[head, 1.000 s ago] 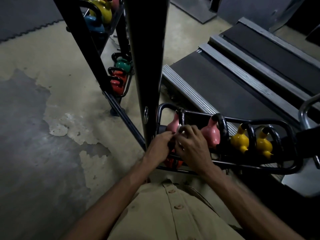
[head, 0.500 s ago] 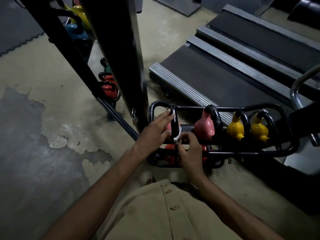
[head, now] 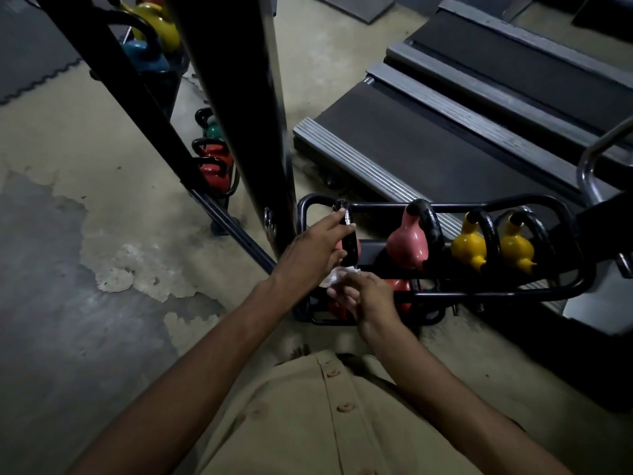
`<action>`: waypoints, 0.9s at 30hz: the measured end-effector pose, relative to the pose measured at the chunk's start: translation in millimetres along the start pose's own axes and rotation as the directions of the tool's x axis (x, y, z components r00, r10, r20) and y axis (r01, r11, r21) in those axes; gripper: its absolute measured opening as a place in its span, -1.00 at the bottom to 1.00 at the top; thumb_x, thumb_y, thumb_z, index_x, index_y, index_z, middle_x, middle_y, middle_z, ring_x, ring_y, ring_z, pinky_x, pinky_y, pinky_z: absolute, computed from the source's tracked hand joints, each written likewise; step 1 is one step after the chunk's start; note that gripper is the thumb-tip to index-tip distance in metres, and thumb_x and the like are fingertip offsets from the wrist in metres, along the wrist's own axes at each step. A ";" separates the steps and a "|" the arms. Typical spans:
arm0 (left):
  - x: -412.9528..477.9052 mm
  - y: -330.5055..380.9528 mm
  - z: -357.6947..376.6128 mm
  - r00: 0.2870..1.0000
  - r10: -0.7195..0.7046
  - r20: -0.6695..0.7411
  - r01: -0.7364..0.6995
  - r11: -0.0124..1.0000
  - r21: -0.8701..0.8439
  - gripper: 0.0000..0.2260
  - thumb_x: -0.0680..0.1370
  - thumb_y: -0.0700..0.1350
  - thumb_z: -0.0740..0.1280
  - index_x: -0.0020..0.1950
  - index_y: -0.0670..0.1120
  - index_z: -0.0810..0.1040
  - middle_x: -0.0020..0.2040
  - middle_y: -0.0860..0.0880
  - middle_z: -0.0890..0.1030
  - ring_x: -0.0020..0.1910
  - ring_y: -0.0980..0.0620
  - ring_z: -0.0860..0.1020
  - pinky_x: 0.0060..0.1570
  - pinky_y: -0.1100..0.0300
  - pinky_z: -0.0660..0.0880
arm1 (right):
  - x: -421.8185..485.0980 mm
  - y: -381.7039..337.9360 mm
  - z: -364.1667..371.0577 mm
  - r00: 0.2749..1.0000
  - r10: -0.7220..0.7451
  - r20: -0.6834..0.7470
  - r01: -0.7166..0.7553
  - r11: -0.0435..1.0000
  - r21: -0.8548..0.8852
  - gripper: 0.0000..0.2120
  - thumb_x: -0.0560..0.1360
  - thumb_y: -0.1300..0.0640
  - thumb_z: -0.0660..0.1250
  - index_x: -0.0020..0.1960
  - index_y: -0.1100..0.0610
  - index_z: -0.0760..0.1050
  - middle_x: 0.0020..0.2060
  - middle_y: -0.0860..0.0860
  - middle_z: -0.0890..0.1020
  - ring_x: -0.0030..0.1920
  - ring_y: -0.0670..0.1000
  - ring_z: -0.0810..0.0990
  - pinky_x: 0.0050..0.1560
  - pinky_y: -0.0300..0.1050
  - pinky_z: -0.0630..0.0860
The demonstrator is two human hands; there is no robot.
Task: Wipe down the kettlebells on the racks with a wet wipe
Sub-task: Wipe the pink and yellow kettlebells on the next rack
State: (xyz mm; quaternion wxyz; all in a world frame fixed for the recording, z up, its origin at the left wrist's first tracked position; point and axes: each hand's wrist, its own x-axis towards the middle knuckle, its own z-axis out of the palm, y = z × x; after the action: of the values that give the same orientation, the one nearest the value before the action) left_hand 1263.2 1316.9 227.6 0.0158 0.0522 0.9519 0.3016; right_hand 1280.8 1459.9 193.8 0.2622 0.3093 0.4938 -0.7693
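Note:
A low black rack (head: 445,294) holds a row of kettlebells. My left hand (head: 313,250) grips the black handle of the leftmost pink kettlebell (head: 346,228), whose body is mostly hidden behind the hand. My right hand (head: 364,294) pinches a crumpled white wet wipe (head: 337,276) just below that kettlebell, in front of the rack's near rail. To the right stand a second pink kettlebell (head: 407,245) and two yellow kettlebells (head: 470,246) (head: 515,248). Red kettlebells (head: 399,291) sit on the tier underneath.
A thick black upright post (head: 239,108) rises just left of the rack. Behind it another rack carries red (head: 214,173), green (head: 214,130), blue (head: 145,58) and yellow (head: 156,24) kettlebells. Treadmill decks (head: 428,132) lie behind the rack. The concrete floor (head: 85,234) is patchy.
My left hand went from beside the right hand up onto the kettlebell's handle. My right hand slid down with the wipe to below the kettlebell's body.

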 end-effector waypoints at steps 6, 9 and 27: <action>2.3 5.8 -6.4 1.000 -0.026 0.013 0.027 0.999 -0.041 -0.60 0.61 -0.22 0.41 0.45 -0.06 0.54 0.59 0.03 0.36 0.31 0.04 0.58 0.17 0.51 0.32 | -0.4 -3.9 -1.2 0.994 0.101 0.035 -0.107 0.956 0.274 -0.71 0.53 0.40 0.39 0.23 0.42 0.54 0.08 0.33 0.70 0.00 0.19 0.75 -0.14 -0.06 0.70; 2.7 7.9 -7.8 0.999 -0.037 0.013 0.037 0.998 -0.052 -0.60 0.62 -0.21 0.40 0.47 -0.06 0.53 0.59 0.03 0.35 0.36 0.04 0.54 0.16 0.58 0.33 | -4.8 -8.6 -4.7 0.999 -0.047 -0.008 0.048 0.995 0.092 -0.79 0.55 0.32 0.41 0.17 0.33 0.55 -0.07 0.24 0.74 -0.14 0.09 0.76 -0.23 -0.11 0.68; -5.8 27.4 8.4 0.998 -0.032 -0.057 0.040 0.989 0.142 -0.42 0.50 -0.16 0.52 0.47 -0.06 0.41 0.62 -0.11 0.28 0.51 -0.11 0.39 0.40 0.05 0.42 | 77.1 -87.7 57.0 0.995 -0.090 -0.043 0.084 0.987 -0.134 -0.80 0.56 0.38 0.29 -0.22 0.26 0.53 -0.45 0.10 0.58 -0.55 -0.05 0.52 -0.57 -0.27 0.39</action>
State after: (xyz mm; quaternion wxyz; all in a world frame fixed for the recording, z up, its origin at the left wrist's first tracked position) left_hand 1271.9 1343.3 236.5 -0.0086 0.0275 0.9719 0.2337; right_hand 1154.5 1432.8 207.9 0.2362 0.2881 0.5628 -0.7379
